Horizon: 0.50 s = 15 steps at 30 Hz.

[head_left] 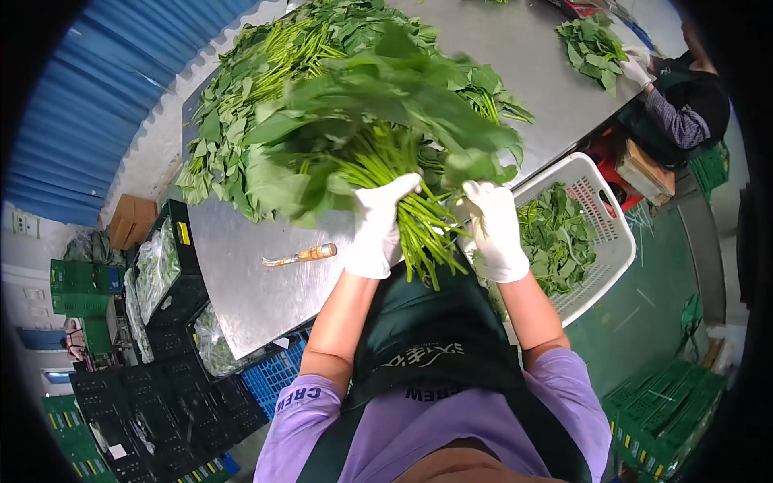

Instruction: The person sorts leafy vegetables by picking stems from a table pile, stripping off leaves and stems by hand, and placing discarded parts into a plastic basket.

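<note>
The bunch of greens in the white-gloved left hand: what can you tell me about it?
The bunch of greens has many slender, bright green stems and broad, darker leaves, some blurred. The gloved left hand grips the stems; their bare ends fan out toward the wearer's apron, and the leaves spread away, overlapping in view the leafy pile on the metal table. The gloved right hand is beside the bunch; whether they touch is unclear.

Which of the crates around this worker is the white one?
The leaf-filled crate beside the right hand. Its white colour sets it apart from the green crates, black crates and blue crate.
</note>
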Each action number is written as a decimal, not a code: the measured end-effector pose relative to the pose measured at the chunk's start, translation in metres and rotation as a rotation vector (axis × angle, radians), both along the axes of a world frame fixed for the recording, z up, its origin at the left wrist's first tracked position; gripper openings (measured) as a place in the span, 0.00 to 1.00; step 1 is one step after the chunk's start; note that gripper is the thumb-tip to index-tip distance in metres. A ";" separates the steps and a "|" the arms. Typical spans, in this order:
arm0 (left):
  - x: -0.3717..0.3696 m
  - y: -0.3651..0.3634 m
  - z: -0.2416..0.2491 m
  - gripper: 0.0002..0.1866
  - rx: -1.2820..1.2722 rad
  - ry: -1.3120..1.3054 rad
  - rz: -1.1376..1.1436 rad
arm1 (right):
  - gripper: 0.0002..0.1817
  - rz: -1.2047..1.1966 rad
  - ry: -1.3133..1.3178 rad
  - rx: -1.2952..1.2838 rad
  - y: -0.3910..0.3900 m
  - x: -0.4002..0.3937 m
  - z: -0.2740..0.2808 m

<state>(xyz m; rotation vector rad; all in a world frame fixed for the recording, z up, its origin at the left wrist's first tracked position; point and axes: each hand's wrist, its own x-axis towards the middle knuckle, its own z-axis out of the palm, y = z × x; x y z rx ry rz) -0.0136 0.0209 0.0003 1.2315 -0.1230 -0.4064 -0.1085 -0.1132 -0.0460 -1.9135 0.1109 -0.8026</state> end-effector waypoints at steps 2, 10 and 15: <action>0.009 0.007 0.008 0.05 -0.120 0.120 0.019 | 0.11 0.250 -0.154 1.120 0.006 -0.010 0.008; 0.059 0.061 0.008 0.15 -0.371 0.211 0.054 | 0.25 -0.021 0.923 0.001 -0.130 -0.117 -0.067; 0.039 0.046 -0.001 0.22 -0.391 0.275 -0.232 | 0.18 -0.054 0.555 0.100 -0.081 -0.075 -0.013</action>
